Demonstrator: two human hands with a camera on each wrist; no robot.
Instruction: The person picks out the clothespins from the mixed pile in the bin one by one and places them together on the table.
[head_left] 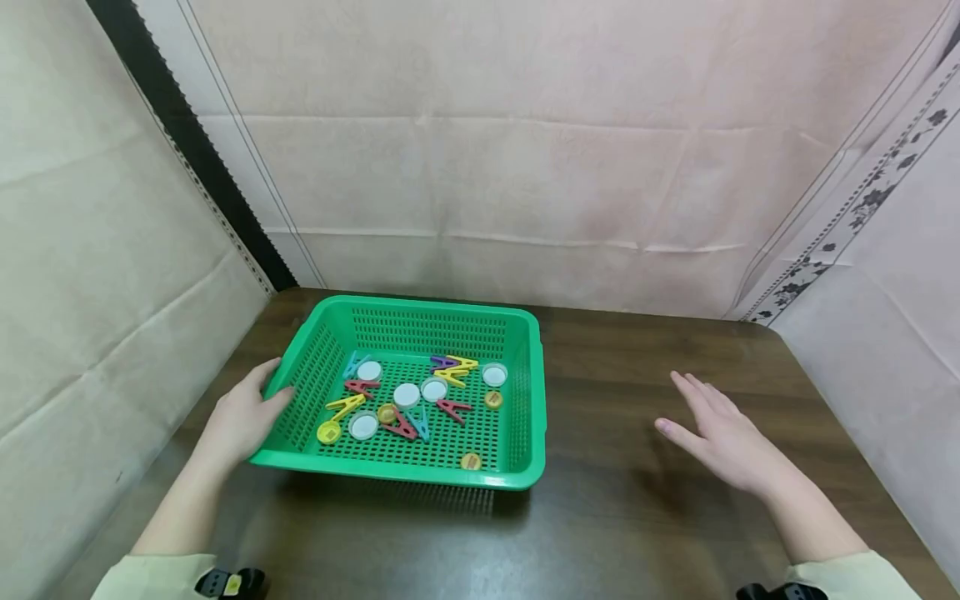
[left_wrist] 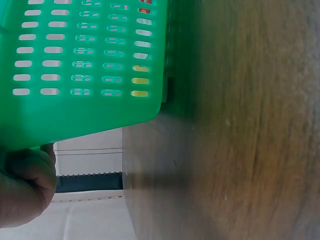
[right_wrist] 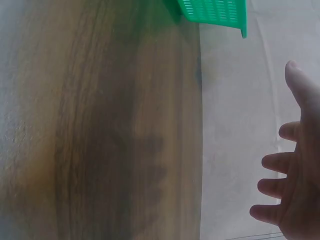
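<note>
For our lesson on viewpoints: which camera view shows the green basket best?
The head view: it shows the green basket nearly whole, inside included, the left hand covering some rim. The left wrist view shows part of its slotted side up close; the right wrist view, just a corner.

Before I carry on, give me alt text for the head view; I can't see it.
A person's left hand grips the left end of a green basket, which holds colored clips, white discs and yellowish round pieces. The right hand, holding nothing, hovers over the brown table, off to the basket's right.
</note>
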